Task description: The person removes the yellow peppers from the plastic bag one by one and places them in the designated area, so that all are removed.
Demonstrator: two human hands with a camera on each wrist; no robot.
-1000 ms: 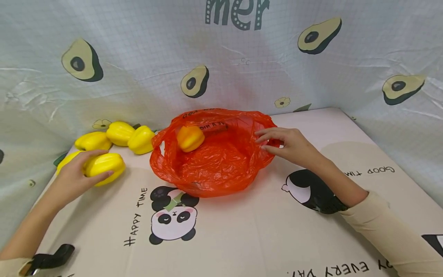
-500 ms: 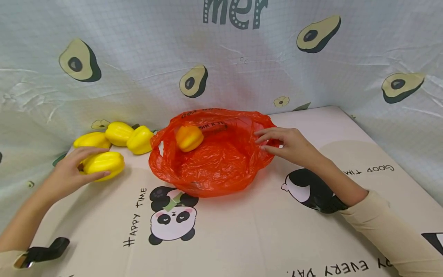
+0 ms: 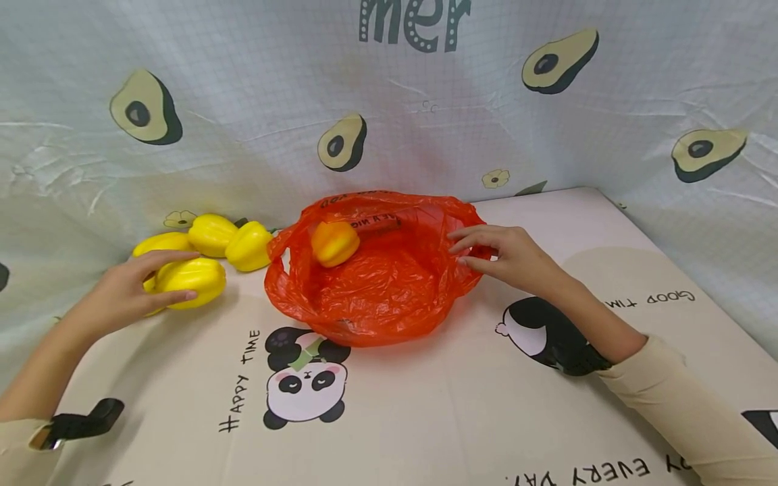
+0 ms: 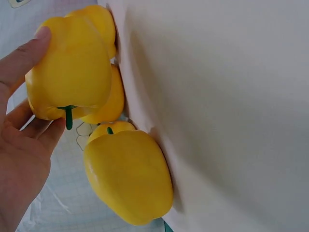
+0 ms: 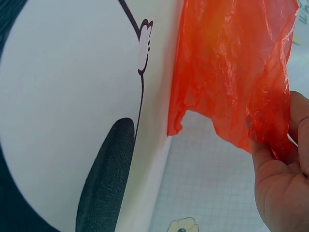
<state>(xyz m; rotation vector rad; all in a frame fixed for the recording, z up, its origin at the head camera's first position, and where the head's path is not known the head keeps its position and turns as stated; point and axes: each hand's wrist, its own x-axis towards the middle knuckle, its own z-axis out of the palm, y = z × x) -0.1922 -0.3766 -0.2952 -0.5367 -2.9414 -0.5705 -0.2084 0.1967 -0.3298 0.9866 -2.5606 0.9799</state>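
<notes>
My left hand (image 3: 124,291) grips a yellow bell pepper (image 3: 196,282) between thumb and fingers, at the left of the table. In the left wrist view this pepper (image 4: 70,67) hangs stem end down, apart from another yellow pepper (image 4: 130,176) lying on the table. A red plastic bag (image 3: 377,324) stands in the middle with its mouth spread wide. One pepper (image 3: 335,244) lies inside, towards its left wall. At the bag's right rim, my right hand (image 3: 516,256) pinches the thin plastic; the right wrist view shows the bag's edge (image 5: 275,121) between thumb and fingers.
Several more yellow peppers (image 3: 211,235) lie at the back left, close to the bag's left side. Behind the table hangs a pale curtain (image 3: 243,81) with avocado prints. The tablecloth (image 3: 413,405) carries panda drawings and lettering.
My left hand has raised the pepper slightly, first drifting left and then a little right. My right hand and the bag stay where they were.
</notes>
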